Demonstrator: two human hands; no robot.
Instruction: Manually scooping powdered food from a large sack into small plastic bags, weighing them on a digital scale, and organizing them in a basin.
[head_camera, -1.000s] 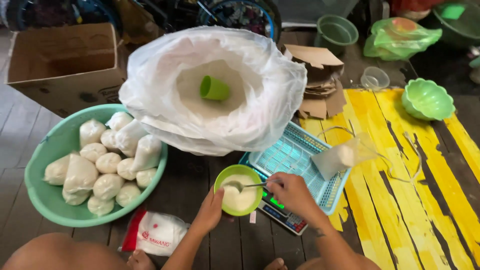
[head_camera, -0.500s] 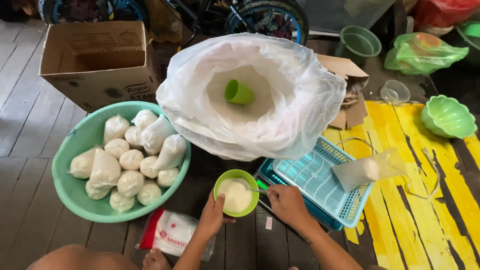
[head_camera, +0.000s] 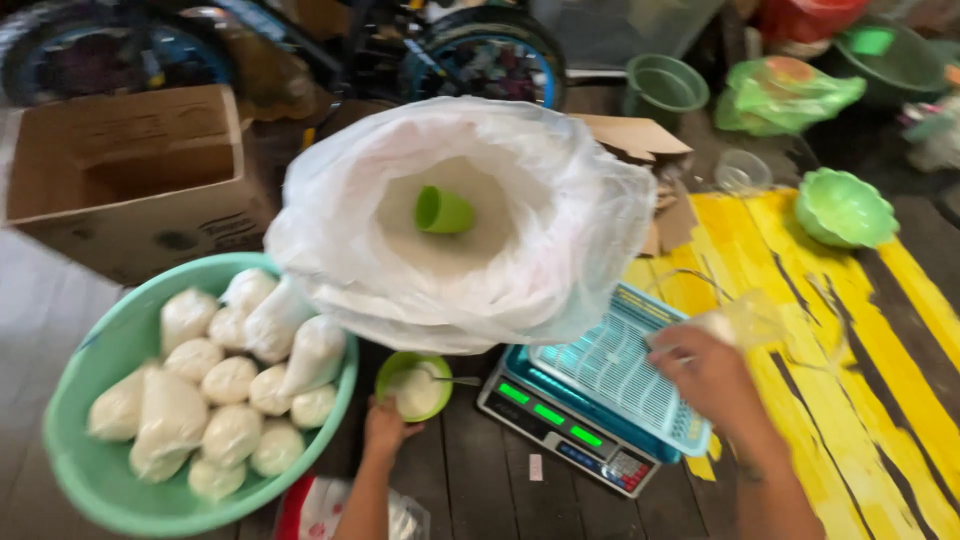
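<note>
My left hand (head_camera: 385, 425) grips the near rim of a small green bowl (head_camera: 400, 367) that holds white powder and a metal spoon (head_camera: 452, 380). The bowl sits on the wooden floor, left of a blue digital scale (head_camera: 600, 400). My right hand (head_camera: 705, 370) is over the right end of the scale tray, its fingers pinching a small clear plastic bag (head_camera: 750, 318). Behind the bowl stands a big white plastic sack (head_camera: 560, 230) of white powder with a green cup (head_camera: 445, 210) lying in it.
A teal basin (head_camera: 100, 480) at the left holds several filled, tied bags of powder. A cardboard box (head_camera: 120, 170) stands behind it. A red and white packet (head_camera: 320, 510) lies by my left forearm. A green scalloped bowl (head_camera: 845, 205) and green bucket (head_camera: 665, 85) are at the back right.
My right hand let go of the spoon in the small bowl and moved right to the clear bag on the scale. My left hand stayed on the bowl.
</note>
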